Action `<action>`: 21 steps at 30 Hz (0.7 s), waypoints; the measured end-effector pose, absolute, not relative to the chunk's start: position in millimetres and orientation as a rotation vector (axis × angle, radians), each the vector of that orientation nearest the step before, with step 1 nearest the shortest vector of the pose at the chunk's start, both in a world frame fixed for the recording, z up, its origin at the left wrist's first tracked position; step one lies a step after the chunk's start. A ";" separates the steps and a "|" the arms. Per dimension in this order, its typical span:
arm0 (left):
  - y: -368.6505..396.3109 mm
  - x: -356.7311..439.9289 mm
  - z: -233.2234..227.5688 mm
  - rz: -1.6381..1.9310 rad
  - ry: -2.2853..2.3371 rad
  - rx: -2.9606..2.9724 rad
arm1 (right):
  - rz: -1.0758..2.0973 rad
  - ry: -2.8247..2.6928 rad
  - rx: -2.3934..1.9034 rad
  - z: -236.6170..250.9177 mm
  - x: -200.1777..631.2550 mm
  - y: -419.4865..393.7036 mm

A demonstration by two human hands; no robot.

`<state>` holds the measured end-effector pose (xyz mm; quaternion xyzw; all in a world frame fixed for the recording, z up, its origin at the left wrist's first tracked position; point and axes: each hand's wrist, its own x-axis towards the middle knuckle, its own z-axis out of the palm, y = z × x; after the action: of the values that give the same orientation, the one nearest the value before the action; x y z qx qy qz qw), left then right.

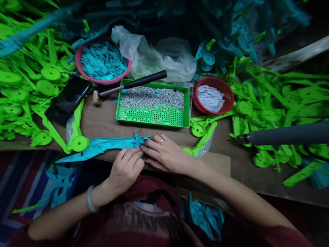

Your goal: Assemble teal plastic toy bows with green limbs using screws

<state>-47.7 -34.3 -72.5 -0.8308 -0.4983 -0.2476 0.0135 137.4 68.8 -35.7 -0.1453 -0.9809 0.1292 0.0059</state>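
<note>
Long teal plastic blade-shaped part lies flat at the wooden table's near edge. Left hand and right hand both pinch its right end, fingers curled on it. Just behind: green perforated tray of small metal screws, black-handled hammer across its rim.

- A worn wooden tabletop is seen across the middle of the frame, its bare surface lit from above.
- The upper part of the frame is left in deep shadow; no wall or window can be made out.
- A striped mat in red, blue and white is spread over the floor at lower left.
- A pale wooden board is laid slanting at upper right.
- A sheet of cardboard is set at the table's near edge.
</note>
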 end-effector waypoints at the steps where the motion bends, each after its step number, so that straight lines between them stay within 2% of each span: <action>1: -35.3 -47.3 -72.3 -0.760 -1.539 -2.592 | 0.440 -3.063 -0.488 -35.6 137.5 68.8; 8: -31.1 -42.6 -58.4 -0.586 -1.502 -2.580 | 0.733 -2.933 -0.561 -30.3 143.7 72.0; 12: -19.1 -41.9 -56.1 -0.569 -1.580 -2.580 | 0.900 -2.627 -0.697 -26.6 154.5 74.8; 14: -14.4 -41.5 -58.5 -0.582 -1.594 -2.591 | 0.843 -2.429 -0.888 -17.1 166.2 80.1; 17: -18.0 -38.7 -61.9 -0.567 -1.635 -2.557 | 0.562 -2.260 -1.097 13.8 183.4 83.9; 19: -26.6 -36.7 -65.2 -0.620 -1.684 -2.470 | 0.406 -2.273 -1.073 38.4 184.5 75.6; 21: -29.1 -37.5 -76.2 -0.826 -1.707 -2.322 | 0.307 -2.486 -0.909 52.5 171.2 66.0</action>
<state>-37.5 -29.1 -76.2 -0.7724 -0.5680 -0.2749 0.0718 171.2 66.0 52.5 -0.3314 -0.9066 0.1118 0.2361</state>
